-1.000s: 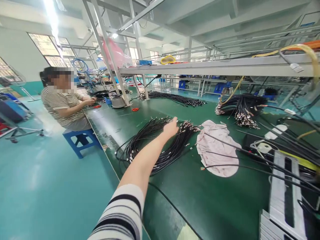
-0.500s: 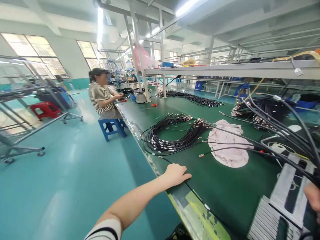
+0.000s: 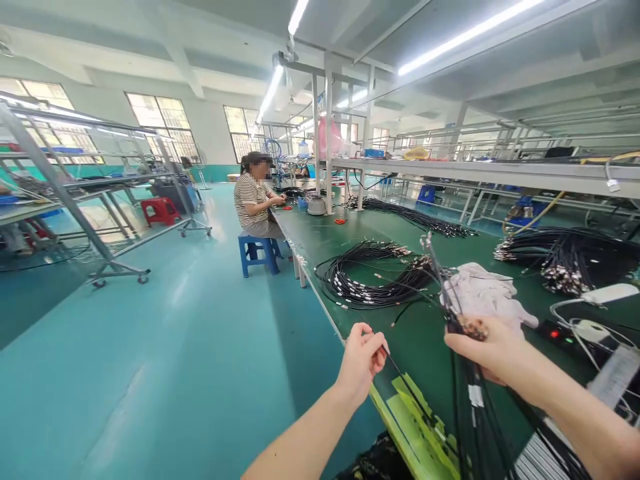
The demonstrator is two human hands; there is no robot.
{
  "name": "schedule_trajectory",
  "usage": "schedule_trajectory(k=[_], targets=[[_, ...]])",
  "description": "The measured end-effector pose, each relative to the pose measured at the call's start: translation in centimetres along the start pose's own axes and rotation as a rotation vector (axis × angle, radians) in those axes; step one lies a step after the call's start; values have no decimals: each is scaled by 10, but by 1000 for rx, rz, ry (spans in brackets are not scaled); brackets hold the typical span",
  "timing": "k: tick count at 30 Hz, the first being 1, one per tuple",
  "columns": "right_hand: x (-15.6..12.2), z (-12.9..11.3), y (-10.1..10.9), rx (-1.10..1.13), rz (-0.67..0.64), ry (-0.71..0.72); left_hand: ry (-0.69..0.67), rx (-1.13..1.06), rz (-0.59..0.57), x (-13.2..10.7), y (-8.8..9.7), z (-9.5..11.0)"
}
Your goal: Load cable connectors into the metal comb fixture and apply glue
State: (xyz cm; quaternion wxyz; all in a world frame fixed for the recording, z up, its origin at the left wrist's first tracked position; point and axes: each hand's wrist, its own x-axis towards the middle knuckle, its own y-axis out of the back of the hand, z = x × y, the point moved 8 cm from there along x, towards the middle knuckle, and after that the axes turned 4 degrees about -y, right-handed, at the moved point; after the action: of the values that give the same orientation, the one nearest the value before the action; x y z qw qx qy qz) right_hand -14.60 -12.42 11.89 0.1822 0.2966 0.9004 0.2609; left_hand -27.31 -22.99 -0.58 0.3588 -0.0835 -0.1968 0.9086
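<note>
My right hand point(image 3: 495, 350) is wrapped round a bundle of black cables point(image 3: 465, 373). White labels and copper-coloured ends show on it, and its lengths hang down towards me. At the table's near edge my left hand point(image 3: 363, 360) pinches a single black cable point(image 3: 397, 370), which runs down to the right over a yellow-green sheet point(image 3: 425, 427). Beyond both hands lies a coil of black cables point(image 3: 373, 290) with white labels, on the green tabletop point(image 3: 323, 233). A crumpled pale pink cloth point(image 3: 480, 290) rests just behind my right hand.
Farther right sit more cable bundles point(image 3: 575, 260) and a power strip point(image 3: 560, 337) with a red light. A grey metal fixture point(image 3: 550, 450) is partly hidden below my right arm. A co-worker point(image 3: 253, 200) sits at the table's far left on a blue stool point(image 3: 257, 255).
My right hand has come from the right edge to the middle with the cable bundle. My left hand has lifted off the tabletop and now pinches a cable. The view has turned left.
</note>
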Motion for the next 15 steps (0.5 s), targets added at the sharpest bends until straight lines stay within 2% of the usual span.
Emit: schedule_trajectory(k=[3, 7, 11, 15], targets=[[11, -7, -24, -101, -92, 114, 40, -216, -29, 9, -14, 21], [15, -15, -43, -180, -103, 263, 184, -412, -6, 32, -27, 27], [13, -5, -64, -402, -114, 212, 347, -490, 43, 48, -30, 20], [10, 9, -92, -612, -111, 160, 364, -498, 73, 59, -23, 22]])
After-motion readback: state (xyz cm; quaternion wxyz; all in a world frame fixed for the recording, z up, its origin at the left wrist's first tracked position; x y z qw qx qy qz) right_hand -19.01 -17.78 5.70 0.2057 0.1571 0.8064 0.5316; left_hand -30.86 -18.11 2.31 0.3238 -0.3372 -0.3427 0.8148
